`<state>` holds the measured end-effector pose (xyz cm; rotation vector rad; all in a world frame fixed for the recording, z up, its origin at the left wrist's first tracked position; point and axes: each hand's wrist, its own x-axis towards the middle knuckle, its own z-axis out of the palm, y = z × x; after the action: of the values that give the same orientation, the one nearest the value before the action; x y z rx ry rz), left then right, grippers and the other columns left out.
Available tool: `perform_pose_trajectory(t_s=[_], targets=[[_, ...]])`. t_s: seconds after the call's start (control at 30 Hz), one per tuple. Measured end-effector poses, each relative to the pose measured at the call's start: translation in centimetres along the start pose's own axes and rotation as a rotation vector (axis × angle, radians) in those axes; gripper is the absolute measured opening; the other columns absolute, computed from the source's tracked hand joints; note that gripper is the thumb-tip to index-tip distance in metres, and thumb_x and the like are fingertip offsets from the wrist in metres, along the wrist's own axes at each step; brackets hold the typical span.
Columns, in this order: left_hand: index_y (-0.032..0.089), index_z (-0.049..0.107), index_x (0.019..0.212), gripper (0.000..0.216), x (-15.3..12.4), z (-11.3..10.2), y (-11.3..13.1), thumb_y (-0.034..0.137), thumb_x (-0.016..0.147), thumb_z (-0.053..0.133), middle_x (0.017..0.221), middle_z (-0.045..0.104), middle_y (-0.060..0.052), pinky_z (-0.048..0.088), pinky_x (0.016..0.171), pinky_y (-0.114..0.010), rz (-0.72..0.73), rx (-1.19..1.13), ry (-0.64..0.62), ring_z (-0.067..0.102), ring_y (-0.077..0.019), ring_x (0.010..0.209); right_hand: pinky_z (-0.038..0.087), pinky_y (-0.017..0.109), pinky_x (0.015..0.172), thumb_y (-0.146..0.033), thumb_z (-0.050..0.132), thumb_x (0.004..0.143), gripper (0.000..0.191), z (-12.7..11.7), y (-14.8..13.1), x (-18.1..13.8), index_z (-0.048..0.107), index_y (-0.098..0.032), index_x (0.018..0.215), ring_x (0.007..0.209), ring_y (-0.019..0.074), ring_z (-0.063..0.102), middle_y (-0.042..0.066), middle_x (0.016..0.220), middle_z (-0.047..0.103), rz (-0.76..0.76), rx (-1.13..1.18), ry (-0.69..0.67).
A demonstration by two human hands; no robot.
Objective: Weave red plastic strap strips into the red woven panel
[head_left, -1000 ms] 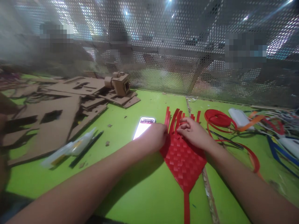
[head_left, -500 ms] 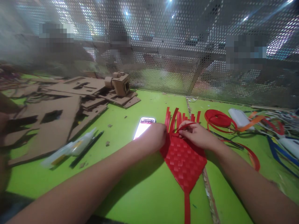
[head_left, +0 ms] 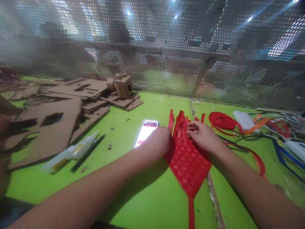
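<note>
On the lime-green tabletop, your red, kite-shaped mat of flat strips looks woven to its near point; far strip ends remain loose. Your left hand grips its left edge; your half-curled right hand's grip is unclear.

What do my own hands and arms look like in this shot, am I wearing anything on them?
Both the left hand and right hand are bare, without gloves. The left forearm and right forearm show no sleeves, and no watch or bracelet at either wrist. The left fingers are mostly hidden, so I can't rule out rings there.
</note>
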<state>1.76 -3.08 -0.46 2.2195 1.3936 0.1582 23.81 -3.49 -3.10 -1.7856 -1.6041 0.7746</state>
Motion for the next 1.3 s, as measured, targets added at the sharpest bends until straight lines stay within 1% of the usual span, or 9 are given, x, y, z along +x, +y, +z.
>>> perform_pose_trajectory(t_s=[0.2,0.37,0.47,0.6,0.73,0.87,1.07,1.2,1.3], targets=[[0.016,0.069,0.084,0.026,0.1,0.1,0.1,0.023,0.095,0.046,0.082,0.072,-0.009,0.048,0.056,-0.028,-0.001,0.010,0.021,0.064,-0.0179,0.064,0.055,0.034,0.072,-0.025,0.073,0.083,0.028,-0.1,0.0,0.0,0.065,-0.021,0.109,0.082,0.0217,0.072,0.008,0.096,0.076,0.052,0.055,-0.070],[0.017,0.067,0.081,0.026,0.1,0.2,0.1,0.023,0.094,0.046,0.080,0.071,-0.009,0.046,0.054,-0.027,0.002,0.013,0.042,0.062,-0.0172,0.061,0.050,0.029,0.067,-0.033,0.070,0.087,0.017,-1.3,-0.7,-0.4,0.066,-0.020,0.097,0.078,0.0194,0.068,0.004,0.087,0.073,-0.018,0.148,-0.298],[0.017,0.066,0.079,0.026,0.1,0.4,0.1,0.023,0.094,0.046,0.079,0.070,-0.009,0.047,0.053,-0.027,0.010,0.003,0.053,0.062,-0.0171,0.060,0.049,0.030,0.069,-0.032,0.071,0.086,0.015,-1.8,-0.8,-0.4,0.067,-0.020,0.095,0.079,0.0192,0.067,0.002,0.087,0.073,-0.057,0.142,-0.371],[0.017,0.067,0.079,0.026,0.2,0.6,-0.1,0.024,0.094,0.047,0.079,0.071,-0.009,0.048,0.054,-0.028,0.027,0.020,0.067,0.061,-0.0169,0.061,0.053,0.034,0.077,-0.028,0.073,0.084,0.014,-2.0,-0.8,-0.5,0.070,-0.020,0.095,0.086,0.0225,0.068,0.004,0.091,0.074,-0.084,0.169,-0.411],[0.016,0.070,0.084,0.028,0.3,0.7,-0.2,0.025,0.095,0.045,0.081,0.070,-0.010,0.048,0.056,-0.027,0.045,0.036,0.059,0.061,-0.0163,0.062,0.054,0.035,0.073,-0.029,0.074,0.081,0.016,-1.9,-0.8,-0.6,0.075,-0.020,0.094,0.083,0.0244,0.069,0.004,0.086,0.075,-0.080,0.123,-0.398],[0.015,0.075,0.097,0.031,0.2,0.5,-0.1,0.020,0.095,0.045,0.091,0.070,-0.010,0.052,0.065,-0.029,0.060,0.033,0.059,0.063,-0.0178,0.072,0.053,0.035,0.075,-0.026,0.067,0.085,0.016,-1.8,-1.0,-0.7,0.076,-0.019,0.096,0.086,0.0252,0.070,0.005,0.092,0.077,-0.138,-0.003,-0.404],[0.020,0.081,0.093,0.034,-0.4,0.2,-0.4,0.008,0.090,0.049,0.104,0.065,-0.012,0.053,0.076,-0.030,0.124,0.065,0.122,0.062,-0.0215,0.091,0.054,0.035,0.082,-0.019,0.055,0.089,0.026,-1.9,-0.9,-0.8,0.078,-0.021,0.101,0.095,0.0259,0.070,0.007,0.104,0.077,-0.166,-0.021,-0.433],[0.021,0.080,0.094,0.036,-0.2,0.2,-0.6,0.008,0.090,0.047,0.099,0.067,-0.010,0.054,0.075,-0.032,0.118,0.057,0.092,0.063,-0.0211,0.086,0.054,0.037,0.087,-0.018,0.053,0.091,0.030,-1.9,-0.4,-0.5,0.079,-0.022,0.105,0.099,0.0259,0.070,0.006,0.107,0.077,-0.156,0.048,-0.443],[0.018,0.078,0.096,0.030,0.1,0.1,-0.7,0.014,0.093,0.049,0.094,0.069,-0.009,0.053,0.071,-0.032,0.085,0.047,0.094,0.063,-0.0204,0.081,0.054,0.037,0.089,-0.021,0.056,0.092,0.029,-2.0,-0.4,-0.2,0.078,-0.023,0.110,0.102,0.0262,0.071,0.006,0.109,0.078,-0.162,0.077,-0.474]])
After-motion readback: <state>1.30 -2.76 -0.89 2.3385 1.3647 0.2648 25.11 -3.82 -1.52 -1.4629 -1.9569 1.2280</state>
